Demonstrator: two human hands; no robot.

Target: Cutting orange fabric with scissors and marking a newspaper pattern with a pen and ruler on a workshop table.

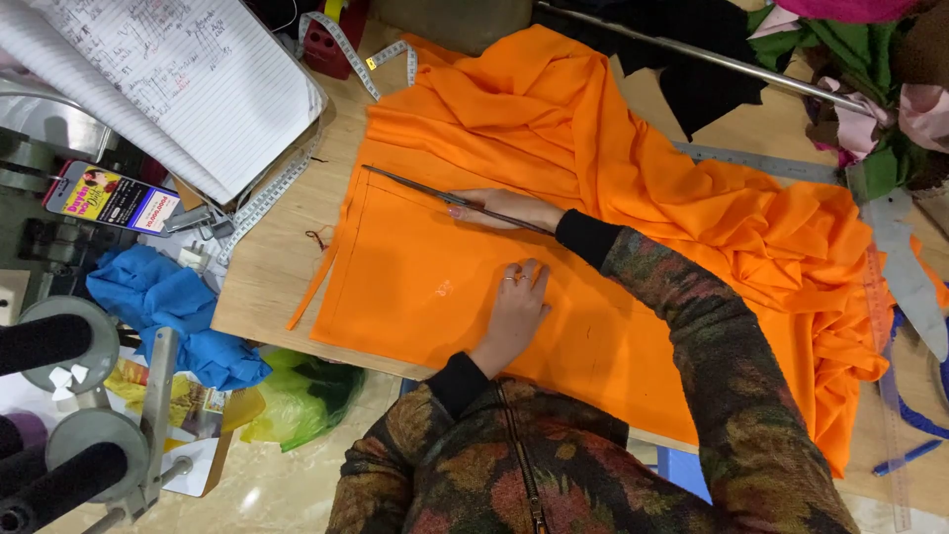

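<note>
Pressing flat, fingers spread, left hand (516, 309) pinning orange fabric (435, 287) on table (259, 287); right hand (509, 209), clamped on scissors (435, 194), cutting leftward along far fold. Next: steady advance, keeping cloth taut.

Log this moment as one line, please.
right hand: holds scissors, cutting orange fabric | left hand: flat on fabric | table

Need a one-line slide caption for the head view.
Right hand runs scissors along orange fabric while left hand presses it flat on the table.
</note>
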